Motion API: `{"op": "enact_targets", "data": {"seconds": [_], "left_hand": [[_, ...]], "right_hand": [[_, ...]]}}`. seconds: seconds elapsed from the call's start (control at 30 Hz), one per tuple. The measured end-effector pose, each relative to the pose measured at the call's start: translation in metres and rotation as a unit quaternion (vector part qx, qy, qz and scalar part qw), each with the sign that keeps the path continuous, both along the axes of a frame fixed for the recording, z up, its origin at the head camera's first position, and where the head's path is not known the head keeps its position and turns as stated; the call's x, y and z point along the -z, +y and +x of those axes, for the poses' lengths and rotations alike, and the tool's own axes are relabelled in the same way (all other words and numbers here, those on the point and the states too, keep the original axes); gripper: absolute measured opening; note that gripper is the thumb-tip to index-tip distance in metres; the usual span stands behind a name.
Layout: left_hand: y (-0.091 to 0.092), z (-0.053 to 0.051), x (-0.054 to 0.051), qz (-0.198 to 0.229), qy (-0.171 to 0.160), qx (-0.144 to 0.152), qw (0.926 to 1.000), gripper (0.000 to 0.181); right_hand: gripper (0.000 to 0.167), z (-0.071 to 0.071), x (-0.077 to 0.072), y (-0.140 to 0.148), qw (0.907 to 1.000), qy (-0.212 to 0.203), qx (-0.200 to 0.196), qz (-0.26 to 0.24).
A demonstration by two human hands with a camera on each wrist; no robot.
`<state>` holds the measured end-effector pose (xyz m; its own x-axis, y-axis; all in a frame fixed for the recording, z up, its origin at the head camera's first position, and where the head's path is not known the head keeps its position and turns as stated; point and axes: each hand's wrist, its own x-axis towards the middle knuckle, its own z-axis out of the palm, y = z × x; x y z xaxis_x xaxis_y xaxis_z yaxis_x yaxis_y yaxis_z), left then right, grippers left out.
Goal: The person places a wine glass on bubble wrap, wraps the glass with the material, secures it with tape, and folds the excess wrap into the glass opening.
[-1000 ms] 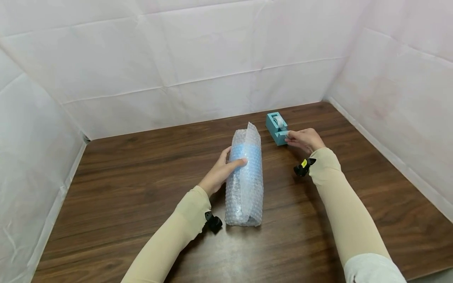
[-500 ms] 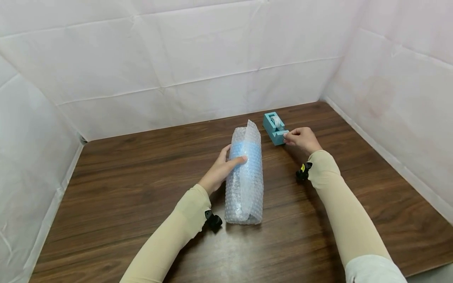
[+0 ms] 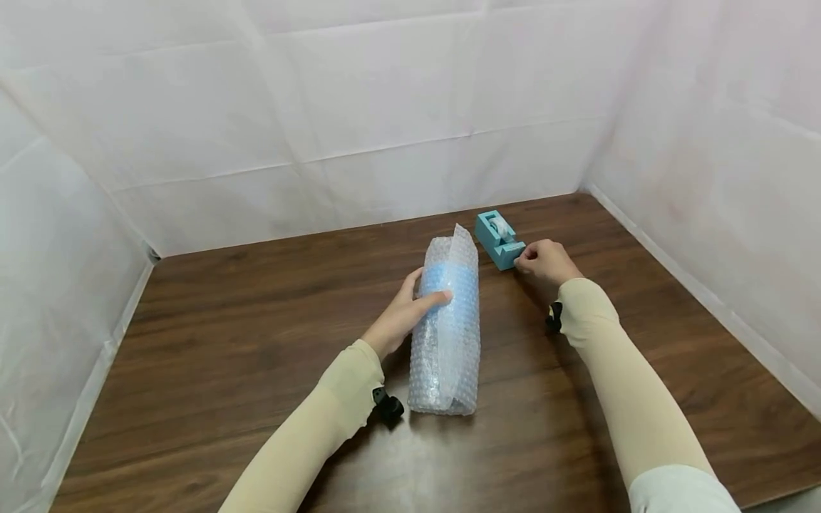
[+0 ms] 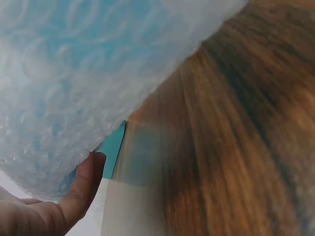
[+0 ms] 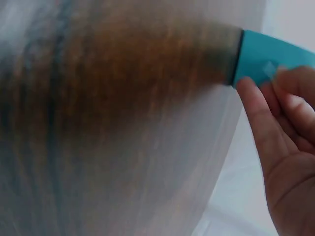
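A roll of bubble wrap [image 3: 458, 349] with something blue inside lies lengthwise on the table, its loose flap along the upper side. My left hand [image 3: 404, 313] grips its left side, thumb on top near the flap's edge; in the left wrist view, fingers [image 4: 83, 189] curl against the bubbly surface. Behind and to the right stands a teal tape dispenser [image 3: 490, 231] holding a roll of clear tape [image 3: 499, 226]. At its front end my right hand [image 3: 548, 262] pinches the tape's end [image 5: 269, 69] between thumb and finger, one other fingertip touching the teal side.
The brown wooden table [image 3: 256, 320] extends around both hands. White sheeting [image 3: 372, 107] hangs behind the table and along both sides. Small black cameras are strapped to both wrists, over pale sleeves [image 3: 631, 385].
My right wrist has turned a little and the fingers have shifted slightly at the dispenser's front. The left hand keeps its hold on the bubble wrap roll.
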<state>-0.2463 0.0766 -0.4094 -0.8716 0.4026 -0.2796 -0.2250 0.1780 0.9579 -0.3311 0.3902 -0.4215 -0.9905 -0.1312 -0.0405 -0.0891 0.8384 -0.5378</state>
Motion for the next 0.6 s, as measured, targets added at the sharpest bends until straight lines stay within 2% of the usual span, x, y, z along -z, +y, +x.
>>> {"op": "enact_targets", "data": {"seconds": [0.13,0.33,0.47,0.6], "left_hand": [[0.0,-0.001,-0.003,-0.01,0.01,-0.002,0.9999,0.087],[-0.009,-0.005,-0.008,-0.007,0.011,-0.022,0.9997,0.087],[-0.016,-0.006,-0.01,-0.005,0.014,-0.034,0.9993,0.089],[-0.025,-0.005,-0.01,-0.01,0.016,-0.05,0.9986,0.09]], "right_hand": [[0.028,0.004,-0.008,0.005,0.9974,-0.048,0.021,-0.049],[0.044,0.0,-0.022,-0.001,0.9852,-0.093,0.021,-0.143],[0.051,-0.003,-0.025,-0.008,0.9812,-0.096,0.007,-0.168],[0.056,-0.005,-0.033,-0.021,0.983,-0.085,-0.02,-0.162]]}}
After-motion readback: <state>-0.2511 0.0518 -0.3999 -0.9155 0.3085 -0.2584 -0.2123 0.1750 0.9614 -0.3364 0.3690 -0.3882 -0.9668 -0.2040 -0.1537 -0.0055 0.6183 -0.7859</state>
